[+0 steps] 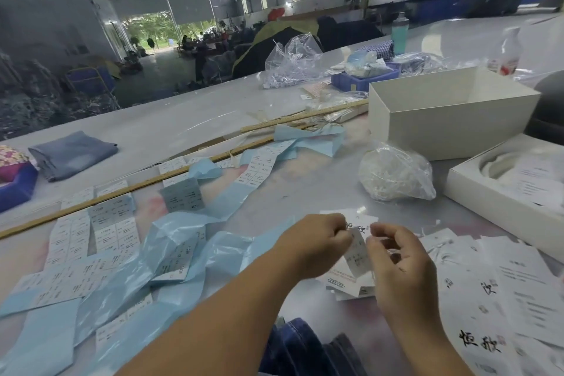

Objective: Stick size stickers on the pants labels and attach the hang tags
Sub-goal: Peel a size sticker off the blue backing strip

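Observation:
My left hand point(314, 241) and my right hand point(399, 262) meet over the table's near middle. Between them hangs a small white size sticker point(357, 256) with printed lines; the left hand pinches its upper edge and the right hand's fingertips pinch its side. Under the hands lies a white hang tag point(361, 223) with black brush lettering. More hang tags point(488, 299) are spread at the right. Long pale blue backing strips point(171, 253) carrying white size stickers point(76, 238) cover the left half. Dark denim pants point(305, 348) lie at the bottom edge.
A long wooden ruler point(128, 191) crosses the table diagonally. A clear bag of white strings point(393, 174) sits behind the hands. An open white box point(445, 113) and its lid point(512, 180) stand at the right. Folded blue denim point(71, 152) lies far left.

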Demonstrator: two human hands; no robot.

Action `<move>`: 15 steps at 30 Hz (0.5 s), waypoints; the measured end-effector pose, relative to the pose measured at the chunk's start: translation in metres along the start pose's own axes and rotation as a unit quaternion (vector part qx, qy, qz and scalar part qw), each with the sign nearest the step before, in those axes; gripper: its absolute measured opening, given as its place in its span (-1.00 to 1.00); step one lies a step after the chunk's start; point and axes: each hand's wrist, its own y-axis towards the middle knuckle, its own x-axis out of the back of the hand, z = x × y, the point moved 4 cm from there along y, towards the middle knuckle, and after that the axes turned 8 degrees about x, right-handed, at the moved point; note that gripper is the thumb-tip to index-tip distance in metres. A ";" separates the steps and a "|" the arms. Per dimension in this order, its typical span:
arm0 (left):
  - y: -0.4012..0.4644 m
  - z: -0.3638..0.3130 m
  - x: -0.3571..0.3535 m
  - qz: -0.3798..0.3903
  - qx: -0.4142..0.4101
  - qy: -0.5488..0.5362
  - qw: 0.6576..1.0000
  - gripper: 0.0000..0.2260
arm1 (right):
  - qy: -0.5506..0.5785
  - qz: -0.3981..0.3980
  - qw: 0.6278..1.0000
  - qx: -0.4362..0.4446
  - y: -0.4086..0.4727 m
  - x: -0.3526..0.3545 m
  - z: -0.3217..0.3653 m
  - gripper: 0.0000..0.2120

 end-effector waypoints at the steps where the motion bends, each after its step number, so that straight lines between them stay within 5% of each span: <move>1: 0.000 -0.002 -0.004 0.011 -0.015 0.012 1.000 -0.80 | -0.010 0.016 1.000 0.006 0.001 -0.002 0.000 -0.85; 10: 0.008 0.018 -0.010 -0.024 -0.012 -0.022 0.999 -0.96 | 0.011 0.030 0.999 -0.014 0.006 -0.013 -0.017 -0.78; 15: 0.015 0.031 -0.007 -0.043 0.063 -0.157 0.985 -0.76 | 0.079 0.008 0.995 -0.056 0.010 -0.007 -0.022 -0.77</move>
